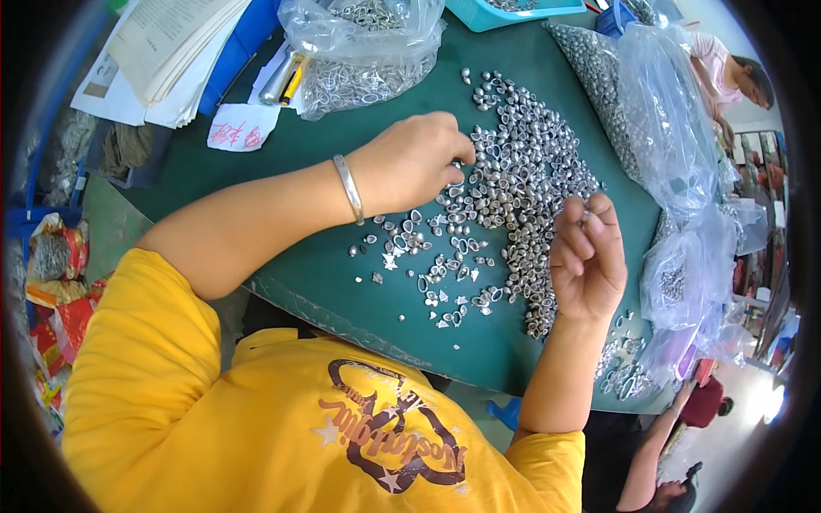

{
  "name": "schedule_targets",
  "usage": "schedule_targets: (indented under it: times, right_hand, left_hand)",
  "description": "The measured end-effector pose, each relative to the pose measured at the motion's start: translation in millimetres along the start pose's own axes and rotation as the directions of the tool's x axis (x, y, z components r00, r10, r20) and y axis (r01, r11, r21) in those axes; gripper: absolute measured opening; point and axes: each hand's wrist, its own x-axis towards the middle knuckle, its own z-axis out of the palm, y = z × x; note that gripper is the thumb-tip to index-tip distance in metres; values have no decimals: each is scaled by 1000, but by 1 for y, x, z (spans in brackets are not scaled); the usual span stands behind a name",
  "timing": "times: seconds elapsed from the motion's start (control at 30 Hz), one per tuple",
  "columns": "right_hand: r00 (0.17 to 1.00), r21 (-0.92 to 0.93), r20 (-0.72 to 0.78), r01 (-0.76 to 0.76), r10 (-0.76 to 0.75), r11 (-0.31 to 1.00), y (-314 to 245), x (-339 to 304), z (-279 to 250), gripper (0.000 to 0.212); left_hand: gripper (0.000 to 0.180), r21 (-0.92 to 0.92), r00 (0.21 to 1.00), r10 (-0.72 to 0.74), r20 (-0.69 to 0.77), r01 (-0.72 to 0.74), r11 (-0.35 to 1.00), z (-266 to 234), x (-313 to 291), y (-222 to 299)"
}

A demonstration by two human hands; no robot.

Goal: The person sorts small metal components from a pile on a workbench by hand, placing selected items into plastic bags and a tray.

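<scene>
A long heap of small silver metal pieces (534, 141), some round like beads and others like open rings, lies on the green tabletop (342, 274). At its left edge my left hand (419, 162) is closed, thumb and fingers together; what they hold is mostly hidden. My right hand (590, 261) is raised at the heap's right side, palm up, fingers curled. A small silvery piece (586, 217) seems to be pinched at its fingertips. Nearer to me, several loose rings, beads and star- or tree-shaped bits (449, 265) are scattered in front of the left hand.
Clear plastic bags of metal parts stand at the back (368, 77) and along the right (671, 128). A turquoise tray (513, 13) sits at the far edge. Papers (162, 60), a yellow cutter (293, 83) and a paper scrap (242, 128) lie left. Other people (723, 68) are at the right.
</scene>
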Motion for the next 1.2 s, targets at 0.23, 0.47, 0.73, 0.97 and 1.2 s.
schedule_targets:
  times: [0.23,0.47,0.73,0.97,1.2]
  right_hand:
    - [996,283,78,24,-48,959,9,-2,-16,15]
    - [999,-911,-25,-5,-43,412,24,-14,5,10]
    - [971,-964,231,220,-60,-152,36,-12,3,13]
    - [998,-949,4,24,-63,314,31,-9,-7,15]
    - [997,-946,44,62,-63,319,32,-8,-8,15]
  left_hand:
    - [7,54,993,58,104,-64,996,2,2,2]
    - [8,-450,859,-333,389,492,745,-16,7,12]
    - [14,-843,824,-226,520,537,18,-18,2,10]
    - [11,-60,944,279,177,-273,960,12,-15,28]
    - [9,-191,956,187,226,-145,971,9,-13,30]
